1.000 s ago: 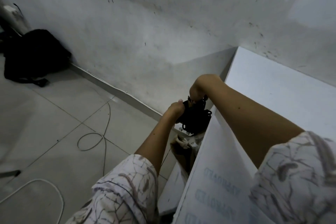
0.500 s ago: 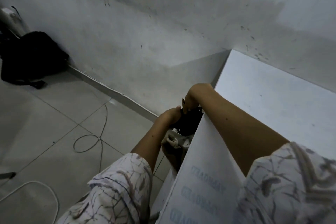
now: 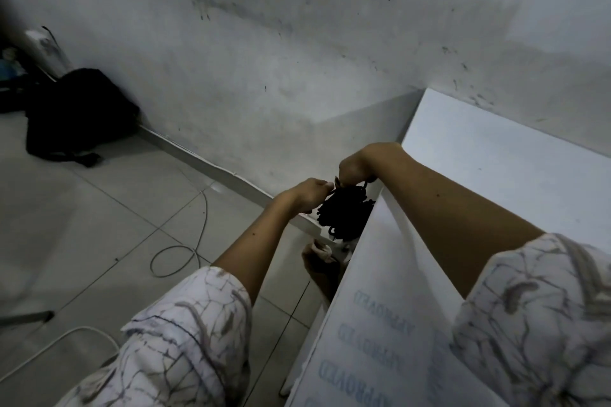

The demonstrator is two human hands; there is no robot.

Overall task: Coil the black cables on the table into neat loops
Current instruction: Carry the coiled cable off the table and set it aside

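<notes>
A bundle of black cable point(image 3: 344, 213) hangs in the air just off the left edge of the white table point(image 3: 489, 168), above the floor. My left hand point(image 3: 307, 193) pinches a strand at the bundle's upper left. My right hand point(image 3: 358, 165) grips the top of the bundle from above, fingers curled down around it. The lower part of the bundle dangles in loose loops beside the table edge.
A grey cable point(image 3: 178, 251) lies looped on the tiled floor to the left, with a white cable point(image 3: 59, 344) nearer me. A black bag point(image 3: 76, 116) sits against the stained wall at far left. A crumpled cloth point(image 3: 322, 249) lies below the bundle.
Both hands hold the bundle throughout. They dipped lower half a second ago and are now raised again, with the bundle more in view off the table edge.
</notes>
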